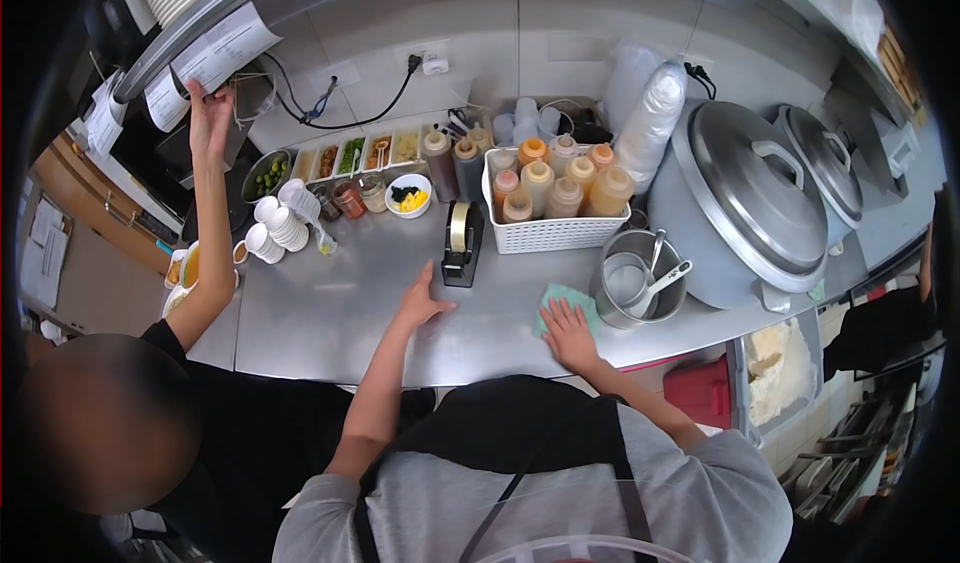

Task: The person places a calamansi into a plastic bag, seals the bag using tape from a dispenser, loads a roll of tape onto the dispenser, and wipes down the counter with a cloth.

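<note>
My right hand (568,335) lies flat with its fingers stretched out on a green cloth (553,303), pressing it against the steel counter (330,328). Just in front of the black tape dispenser (462,248), my left hand (424,301) is open above the counter, thumb apart from the fingers and holding nothing. A metal pot (640,278) with a white-handled utensil and a spoon in it stands to the right of the cloth. Behind the cloth sits a white basket (560,235) full of squeeze bottles.
On the left, a co-worker's raised hand (208,113) touches paper slips (215,58) under the shelf. Stacked white cups (275,231), a bowl of yellow and black pieces (408,196) and topping containers (350,156) line the back. Large lidded cookers (740,203) occupy the right.
</note>
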Available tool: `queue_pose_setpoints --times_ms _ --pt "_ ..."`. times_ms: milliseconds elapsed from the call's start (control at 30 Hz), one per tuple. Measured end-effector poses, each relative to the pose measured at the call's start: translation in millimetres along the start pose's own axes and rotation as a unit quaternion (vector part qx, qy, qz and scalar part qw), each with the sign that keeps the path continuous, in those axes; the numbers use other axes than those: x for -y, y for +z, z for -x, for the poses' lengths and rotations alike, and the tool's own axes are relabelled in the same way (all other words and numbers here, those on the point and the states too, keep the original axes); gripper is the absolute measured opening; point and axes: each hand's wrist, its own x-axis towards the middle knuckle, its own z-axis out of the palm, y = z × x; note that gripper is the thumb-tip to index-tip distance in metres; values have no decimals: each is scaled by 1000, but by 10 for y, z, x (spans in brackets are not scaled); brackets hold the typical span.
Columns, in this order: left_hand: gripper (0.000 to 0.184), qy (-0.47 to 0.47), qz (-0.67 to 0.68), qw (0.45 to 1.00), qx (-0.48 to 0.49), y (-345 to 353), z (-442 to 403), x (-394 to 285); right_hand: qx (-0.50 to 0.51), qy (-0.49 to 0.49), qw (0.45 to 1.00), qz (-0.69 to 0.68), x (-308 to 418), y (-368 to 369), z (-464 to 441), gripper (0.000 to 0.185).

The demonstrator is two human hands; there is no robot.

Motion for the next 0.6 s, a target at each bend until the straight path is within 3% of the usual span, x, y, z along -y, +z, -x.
queue_pose_setpoints --times_ms 100,167,300,367,467,600 --pt "103 -21 95 995 9 166 -259 126 19 -13 999 -41 55 -220 318 47" --pt "100 49 333 941 -28 302 -408 234 27 -16 997 -71 24 -298 416 47" --pt "95 -10 221 974 39 73 -396 -161 36 1 997 -68 -2 -260 406 46" --pt "91 -14 134 991 5 82 -394 -292 33 1 998 -52 22 -246 355 46" --pt "90 39 183 980 -71 406 -557 -137 13 6 1000 3 63 -201 218 48" --pt "88 -9 164 981 -98 467 -614 -364 22 7 1000 2 6 -32 20 49"
